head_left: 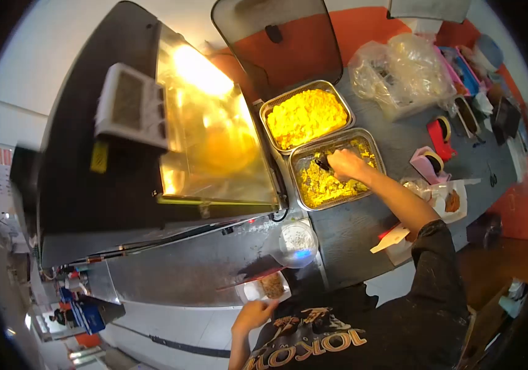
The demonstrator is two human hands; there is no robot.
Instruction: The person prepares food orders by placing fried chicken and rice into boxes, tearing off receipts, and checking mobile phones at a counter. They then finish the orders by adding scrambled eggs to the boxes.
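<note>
My right hand (346, 164) is closed round the dark handle of a utensil (322, 162), whose far end is hidden in the tray. It is over a metal tray (380, 154) with scattered yellow food (322, 187). Just behind, a second metal tray (265, 111) holds a high heap of yellow food (307, 117). Near the counter's front edge, my left hand (254, 314) has its fingers at the rim of an open white container (251, 292) with brown food (271, 285) inside. A reddish-brown lid or flap stands along the container's far side.
A lit glass display case (214, 148) stands on the left. A round clear-lidded container (296, 243) sits between my hands. To the right are tape dispensers (441, 137), plastic bags (399, 68), and a white box with brown food (454, 202).
</note>
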